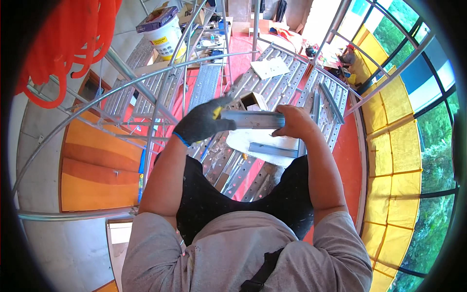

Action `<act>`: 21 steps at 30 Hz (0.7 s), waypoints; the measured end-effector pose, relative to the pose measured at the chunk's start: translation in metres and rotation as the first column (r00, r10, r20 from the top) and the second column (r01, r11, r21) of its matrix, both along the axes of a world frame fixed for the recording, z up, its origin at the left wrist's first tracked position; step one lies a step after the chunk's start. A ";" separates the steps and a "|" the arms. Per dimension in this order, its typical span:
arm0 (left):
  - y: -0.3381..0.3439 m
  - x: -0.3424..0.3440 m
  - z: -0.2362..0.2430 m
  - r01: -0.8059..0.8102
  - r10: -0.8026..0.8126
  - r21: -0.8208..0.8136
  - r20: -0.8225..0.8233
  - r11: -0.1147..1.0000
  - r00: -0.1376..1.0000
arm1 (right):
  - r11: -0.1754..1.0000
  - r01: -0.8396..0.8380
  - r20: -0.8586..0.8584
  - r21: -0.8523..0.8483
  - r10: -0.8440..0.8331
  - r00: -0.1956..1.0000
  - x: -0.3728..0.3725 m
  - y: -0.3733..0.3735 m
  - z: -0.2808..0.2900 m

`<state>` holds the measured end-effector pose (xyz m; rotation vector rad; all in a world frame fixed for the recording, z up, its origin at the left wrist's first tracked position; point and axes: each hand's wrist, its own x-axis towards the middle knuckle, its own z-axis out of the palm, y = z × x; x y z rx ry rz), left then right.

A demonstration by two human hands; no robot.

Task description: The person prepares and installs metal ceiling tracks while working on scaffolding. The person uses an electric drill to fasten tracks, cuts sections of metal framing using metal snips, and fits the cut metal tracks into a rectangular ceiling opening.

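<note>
A short grey metal channel [253, 119] is held level in front of me, between both hands. My left hand [200, 120], in a dark glove, is closed round its left end, with the fingertips slightly blurred. Bare, my right hand [296, 121] grips the right end with the thumb underneath. Below it, another metal channel [273, 149] lies across a white sheet [238, 142] on the perforated metal planks [292, 80]. Just beyond the held piece is a small open box [253, 100].
Scaffold tubes [141, 87] cross at left, beside hanging coils of red hose [73, 44]. A white bucket [165, 41] stands on far planks. Long metal strips [332, 103] lie at right. Yellow sheeting [394, 146] lines the right side; another person [348, 57] is at far right.
</note>
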<state>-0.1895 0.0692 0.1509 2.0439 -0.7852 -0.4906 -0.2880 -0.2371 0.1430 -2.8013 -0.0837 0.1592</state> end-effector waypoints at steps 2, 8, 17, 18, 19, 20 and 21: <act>0.017 -0.001 0.021 -0.036 0.040 -0.022 0.228 0.999 0.973 | 0.993 0.076 -0.062 0.088 -0.071 0.996 -0.002 0.004 0.009; 0.095 -0.055 0.130 -0.210 0.134 0.175 0.369 0.962 0.920 | 0.822 0.309 -0.004 0.478 -0.350 0.937 0.007 -0.018 -0.031; 0.118 -0.109 0.074 -0.055 0.049 0.241 0.031 0.969 0.998 | 0.366 0.118 -0.013 0.923 -0.275 0.961 0.004 -0.009 -0.022; 0.111 -0.117 0.068 -0.086 0.026 0.276 0.215 0.957 0.976 | 0.367 0.118 -0.010 0.923 -0.283 0.959 0.005 -0.013 -0.027; 0.105 -0.125 0.063 -0.125 -0.003 0.303 0.390 0.945 0.921 | 0.263 0.152 -0.078 0.953 -0.270 0.960 0.007 -0.017 -0.035; 0.103 -0.130 0.060 -0.104 -0.021 0.335 0.349 0.936 0.937 | 0.155 0.184 -0.143 0.971 -0.241 0.960 0.009 -0.017 -0.039; 0.102 -0.137 0.056 -0.101 -0.025 0.334 0.353 0.937 0.935 | 0.155 0.181 -0.140 0.971 -0.244 0.960 0.007 -0.017 -0.037</act>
